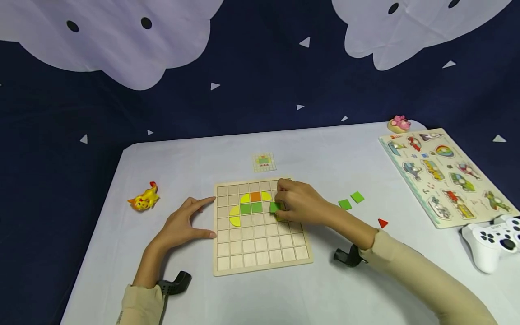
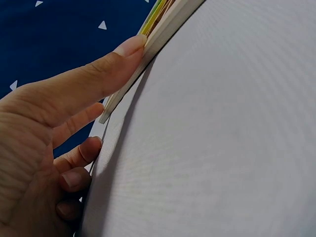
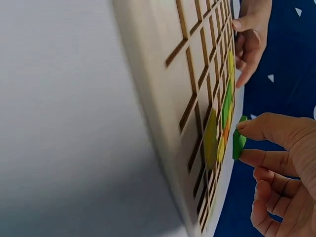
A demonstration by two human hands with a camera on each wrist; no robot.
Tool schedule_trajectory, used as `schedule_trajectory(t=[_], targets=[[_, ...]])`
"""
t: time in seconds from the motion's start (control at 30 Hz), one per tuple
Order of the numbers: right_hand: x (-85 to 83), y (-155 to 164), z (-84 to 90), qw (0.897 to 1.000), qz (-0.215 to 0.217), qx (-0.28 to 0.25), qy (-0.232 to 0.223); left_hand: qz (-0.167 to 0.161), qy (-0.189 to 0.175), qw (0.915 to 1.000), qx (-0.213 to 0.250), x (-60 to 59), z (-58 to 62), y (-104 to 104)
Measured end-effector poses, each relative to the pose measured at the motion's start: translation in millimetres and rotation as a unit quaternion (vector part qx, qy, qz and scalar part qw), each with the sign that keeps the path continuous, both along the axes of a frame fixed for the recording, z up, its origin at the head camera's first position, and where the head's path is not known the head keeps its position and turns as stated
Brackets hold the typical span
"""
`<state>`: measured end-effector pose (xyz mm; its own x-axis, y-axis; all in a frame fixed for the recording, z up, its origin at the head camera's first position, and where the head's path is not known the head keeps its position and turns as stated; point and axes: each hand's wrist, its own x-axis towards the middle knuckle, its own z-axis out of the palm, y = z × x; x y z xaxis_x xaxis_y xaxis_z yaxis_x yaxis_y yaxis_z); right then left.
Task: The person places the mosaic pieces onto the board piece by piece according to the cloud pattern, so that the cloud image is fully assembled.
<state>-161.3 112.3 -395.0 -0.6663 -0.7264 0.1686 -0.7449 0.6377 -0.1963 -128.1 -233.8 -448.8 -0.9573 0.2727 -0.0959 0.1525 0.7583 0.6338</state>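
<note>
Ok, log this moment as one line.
right hand: pinches green tile over grid board | left hand: braces board edge | two green tiles on table

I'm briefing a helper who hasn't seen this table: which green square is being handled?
On the wooden grid board, look under the right hand. Its fingertips pinch a green square tile, unlike the two loose green squares lying on the table beyond the board.

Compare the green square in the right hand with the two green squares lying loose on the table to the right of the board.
The held green square is pinched between fingers of the right hand above the wooden grid board; the loose green squares lie flat on the table, untouched. The held one is partly hidden by fingers; the loose ones show whole. The held one hangs by the board's placed tiles; the loose ones sit off the board. All are the same green, and look alike in shape.
</note>
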Motion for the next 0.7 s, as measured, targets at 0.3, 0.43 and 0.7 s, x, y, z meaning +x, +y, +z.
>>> schedule_trajectory(t=[0.3,0.43,0.7], targets=[[-6.6,-17.8,-8.3,1.000,0.008,0.020,0.004,-0.004,0.004,1.0000,0.002,0.3,0.3,0.7],[-7.1,-17.4,-10.0,1.000,-0.006,0.008,-0.011,0.000,0.004,1.0000,0.000,0.4,1.6,0.9],[-9.1,-19.2,-11.6,0.998,-0.026,-0.010,-0.052,0.001,0.000,1.0000,0.003,0.6,-0.4,0.5]])
